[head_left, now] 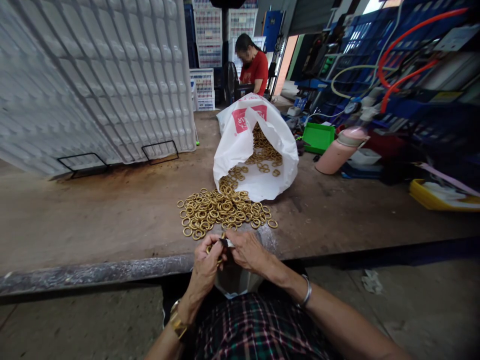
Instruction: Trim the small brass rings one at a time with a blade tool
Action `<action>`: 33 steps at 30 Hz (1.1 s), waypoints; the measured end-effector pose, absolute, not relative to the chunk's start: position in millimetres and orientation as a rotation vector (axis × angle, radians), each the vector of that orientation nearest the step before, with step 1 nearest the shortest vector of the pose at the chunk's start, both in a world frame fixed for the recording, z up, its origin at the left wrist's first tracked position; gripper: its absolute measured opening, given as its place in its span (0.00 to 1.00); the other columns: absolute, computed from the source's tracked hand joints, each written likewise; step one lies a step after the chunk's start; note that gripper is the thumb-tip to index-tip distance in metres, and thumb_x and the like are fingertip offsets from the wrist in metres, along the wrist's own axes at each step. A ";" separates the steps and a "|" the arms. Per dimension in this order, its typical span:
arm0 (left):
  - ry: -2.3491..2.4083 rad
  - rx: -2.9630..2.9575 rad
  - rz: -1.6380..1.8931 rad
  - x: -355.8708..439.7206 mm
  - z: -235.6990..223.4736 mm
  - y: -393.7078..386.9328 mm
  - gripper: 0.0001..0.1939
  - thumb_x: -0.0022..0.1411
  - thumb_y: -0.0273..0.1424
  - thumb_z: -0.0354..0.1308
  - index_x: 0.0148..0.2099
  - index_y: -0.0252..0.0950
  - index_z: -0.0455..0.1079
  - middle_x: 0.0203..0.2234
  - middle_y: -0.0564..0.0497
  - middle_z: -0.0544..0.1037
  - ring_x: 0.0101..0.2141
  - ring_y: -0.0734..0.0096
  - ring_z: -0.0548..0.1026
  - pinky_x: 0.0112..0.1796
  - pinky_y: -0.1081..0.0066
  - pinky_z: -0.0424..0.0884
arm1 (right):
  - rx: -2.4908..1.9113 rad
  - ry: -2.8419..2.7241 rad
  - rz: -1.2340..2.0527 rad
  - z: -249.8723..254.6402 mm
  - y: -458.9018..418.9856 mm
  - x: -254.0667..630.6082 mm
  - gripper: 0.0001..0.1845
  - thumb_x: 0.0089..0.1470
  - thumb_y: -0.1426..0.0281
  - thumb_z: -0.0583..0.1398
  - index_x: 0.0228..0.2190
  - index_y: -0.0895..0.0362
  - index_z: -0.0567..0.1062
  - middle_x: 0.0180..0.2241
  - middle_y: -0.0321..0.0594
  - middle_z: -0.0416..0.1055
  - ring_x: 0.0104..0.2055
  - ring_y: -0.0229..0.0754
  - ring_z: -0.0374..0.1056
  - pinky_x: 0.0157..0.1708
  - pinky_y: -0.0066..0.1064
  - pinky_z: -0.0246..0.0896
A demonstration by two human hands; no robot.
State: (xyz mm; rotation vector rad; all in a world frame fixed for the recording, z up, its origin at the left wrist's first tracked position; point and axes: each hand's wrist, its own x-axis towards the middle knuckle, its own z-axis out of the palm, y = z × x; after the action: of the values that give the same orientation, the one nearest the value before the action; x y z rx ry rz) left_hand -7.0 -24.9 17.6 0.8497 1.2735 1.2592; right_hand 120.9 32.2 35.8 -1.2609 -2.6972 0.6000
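Note:
At the table's front edge, my left hand [207,261] is closed on gold-coloured rings [209,248], at least one of them showing at the fingers. Right beside it, my right hand [247,251] pinches a small dark-and-pale piece [226,242] whose kind I cannot make out. The fingertips of both hands nearly meet there. Just beyond them lies a loose pile of gold-coloured rings [221,210]. A white plastic sack [273,184] lies on its side behind the pile, its mouth facing me and more rings inside. Below my hands is an open container [234,280], partly hidden.
White ribbed plastic trays [123,75] lean in black wire stands [161,150] on the left. To the right stand a pink bottle [335,155], a green tray [318,137] and a yellow tray [438,199]. A person in red [258,70] sits behind the table [112,215].

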 end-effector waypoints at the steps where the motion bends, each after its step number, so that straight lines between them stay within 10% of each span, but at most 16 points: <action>1: 1.280 0.854 1.254 -7.2 17.7 -24.9 0.12 0.57 0.40 0.53 0.33 0.35 0.64 0.16 0.58 0.67 0.16 0.81 0.61 0.17 0.80 0.58 | -1.261 -2.703 0.595 36.2 31.8 120.7 0.10 0.50 0.75 0.51 0.35 0.58 0.68 0.31 0.42 0.73 0.31 0.39 0.67 0.27 0.27 0.47; 23: 1.064 0.723 1.260 -7.4 43.9 -38.2 0.11 0.55 0.38 0.57 0.29 0.35 0.62 0.17 0.58 0.67 0.17 0.82 0.62 0.16 0.81 0.58 | -1.579 -2.585 0.465 44.3 49.1 122.5 0.13 0.48 0.79 0.50 0.37 0.60 0.67 0.29 0.44 0.72 0.30 0.40 0.67 0.28 0.27 0.50; 33: 1.069 0.545 1.287 -4.9 43.3 -31.5 0.15 0.48 0.40 0.62 0.30 0.35 0.63 0.17 0.58 0.67 0.16 0.83 0.63 0.15 0.82 0.57 | -0.913 -2.025 1.353 48.9 40.4 115.2 0.16 0.56 0.61 0.50 0.29 0.59 0.69 0.22 0.33 0.66 0.25 0.33 0.61 0.27 0.23 0.56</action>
State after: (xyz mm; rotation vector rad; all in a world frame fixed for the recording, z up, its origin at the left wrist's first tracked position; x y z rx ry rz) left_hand -4.9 -31.5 43.3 0.5454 1.0690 1.2867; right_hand 115.2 40.4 48.9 -0.9134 -2.0254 1.3534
